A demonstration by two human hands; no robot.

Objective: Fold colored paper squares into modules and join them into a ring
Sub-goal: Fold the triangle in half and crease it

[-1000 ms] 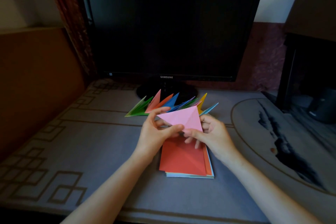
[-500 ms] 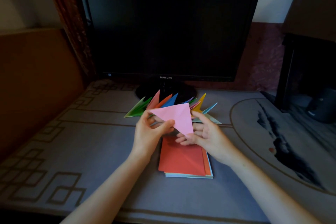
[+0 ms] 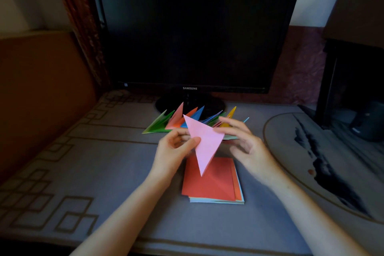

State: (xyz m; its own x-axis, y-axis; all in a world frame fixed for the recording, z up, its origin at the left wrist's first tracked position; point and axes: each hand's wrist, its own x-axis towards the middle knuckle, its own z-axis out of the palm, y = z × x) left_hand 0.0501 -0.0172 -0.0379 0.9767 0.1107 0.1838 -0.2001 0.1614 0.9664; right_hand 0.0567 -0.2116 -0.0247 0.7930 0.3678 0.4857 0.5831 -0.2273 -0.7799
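the left grip pinches the pink triangle by its left edge, thumb on the near face, the long point hanging down. the right grip, blurred, is spread loose just right of the triangle and holds nothing. below both grips a red-topped stack lies on the bench. beyond them, folded modules fan out before a monitor.

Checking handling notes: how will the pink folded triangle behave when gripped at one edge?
The pink triangle is probably fairly stiff: pinched at its side by the left hand, its free point juts down straight. Likely very light: a fingertip pinch seems enough.
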